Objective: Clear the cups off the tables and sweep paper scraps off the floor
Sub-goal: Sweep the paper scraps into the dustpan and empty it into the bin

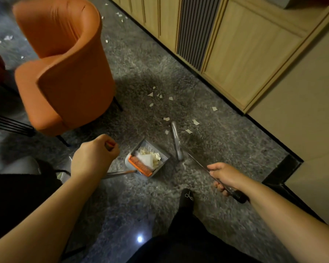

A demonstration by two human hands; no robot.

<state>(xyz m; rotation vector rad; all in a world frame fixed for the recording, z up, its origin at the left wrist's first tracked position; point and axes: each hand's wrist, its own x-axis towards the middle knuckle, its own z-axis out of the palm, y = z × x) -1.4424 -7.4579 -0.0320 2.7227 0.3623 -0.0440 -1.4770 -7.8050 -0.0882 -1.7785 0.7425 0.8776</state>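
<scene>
A grey dustpan point(164, 156) with an orange comb edge stands on the dark speckled floor, holding several white paper scraps. My left hand point(94, 156) grips the top of its long handle in a fist. My right hand point(225, 176) grips the broom handle point(234, 192), which runs up-left to the grey broom head point(176, 141) just right of the dustpan. Several loose paper scraps point(166, 119) lie on the floor beyond the broom head, toward the cabinets.
An orange armchair point(65, 69) stands at the left, close to the dustpan. Wooden cabinets point(245, 48) line the right side. More scraps point(120, 15) lie farther off by the cabinet base and behind the chair. My dark-socked foot point(187, 198) is below the broom.
</scene>
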